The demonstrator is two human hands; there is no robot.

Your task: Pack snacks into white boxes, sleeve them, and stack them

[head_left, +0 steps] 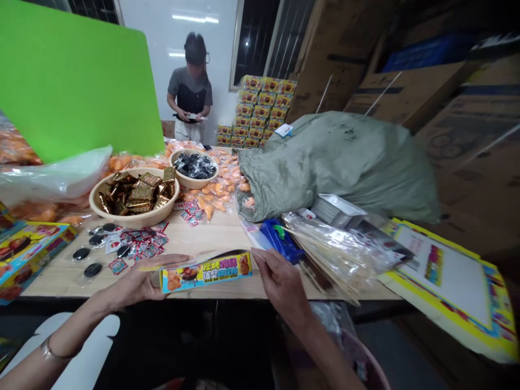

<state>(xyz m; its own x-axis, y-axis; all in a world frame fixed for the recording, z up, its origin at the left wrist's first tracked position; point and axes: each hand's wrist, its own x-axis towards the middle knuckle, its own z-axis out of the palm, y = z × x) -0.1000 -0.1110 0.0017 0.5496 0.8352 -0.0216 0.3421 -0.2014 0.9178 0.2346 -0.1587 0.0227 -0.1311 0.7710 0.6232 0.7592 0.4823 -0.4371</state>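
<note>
Between my hands, at the front edge of the table, is a colourful printed cardboard box (207, 272) with Chinese lettering on its long side. My left hand (136, 284) grips its left end, fingers bent round the corner. My right hand (282, 281) pinches the right end, thumb and fingers pressed at its upper edge. The box's upper flap seems raised, but its inside is hidden. Behind it lie small red printed sachets (142, 242) and black round pieces (93, 270) in clear wrappers.
A basin (134, 219) of gold-wrapped packets and a bowl (194, 183) of black wrapped pieces stand behind. At right are a blue tape dispenser (280, 238), wooden sticks (320, 254) and a large green sack (345, 162). A person (190, 92) stands beyond, near stacked boxes (260, 111).
</note>
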